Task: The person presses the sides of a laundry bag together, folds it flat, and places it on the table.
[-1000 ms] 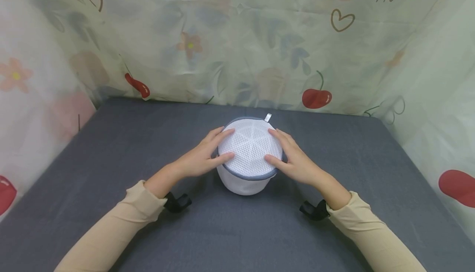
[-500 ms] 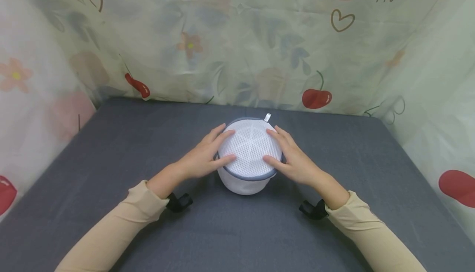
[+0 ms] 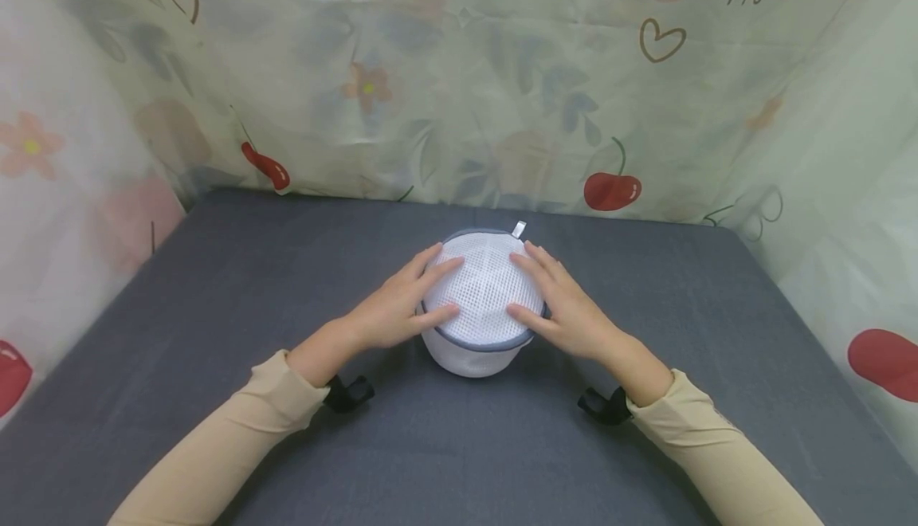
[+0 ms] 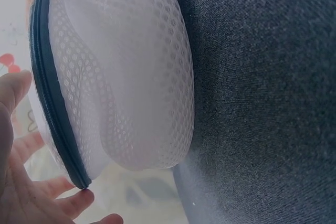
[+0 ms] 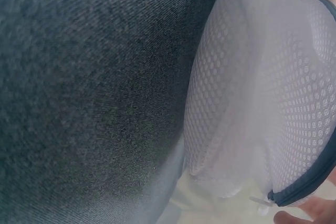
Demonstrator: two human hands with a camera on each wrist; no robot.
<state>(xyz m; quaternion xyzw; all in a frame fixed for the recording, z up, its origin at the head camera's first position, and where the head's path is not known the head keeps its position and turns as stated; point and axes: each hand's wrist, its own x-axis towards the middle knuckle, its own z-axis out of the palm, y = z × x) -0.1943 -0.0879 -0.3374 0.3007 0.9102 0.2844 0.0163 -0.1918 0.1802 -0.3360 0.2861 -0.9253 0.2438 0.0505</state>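
A round white mesh laundry bag [image 3: 488,291] with a blue-grey zippered rim stands on the table, and a small pale tag [image 3: 519,229] sticks up from its far edge. My left hand [image 3: 394,300] rests on the left of its top, fingers spread and fairly straight. On the opposite side my right hand [image 3: 570,307] touches the top in the same way. The left wrist view shows the bag's sagging mesh side [image 4: 142,77] and dark zipper band [image 4: 52,87]. In the right wrist view, fingertips [image 5: 289,217] show by the zipper's lower end. What the bag holds, if anything, cannot be seen.
A dark grey cloth covers the table [image 3: 459,446]. Behind it hangs a printed curtain [image 3: 459,72] with cherries, flowers and hearts, and similar curtain sides close in left and right. Black straps [image 3: 349,393] sit at both wrists.
Both hands have shifted slightly inward over the bag's top, the left one more. The rim has dipped and narrowed a little between them. The bag stays in place.
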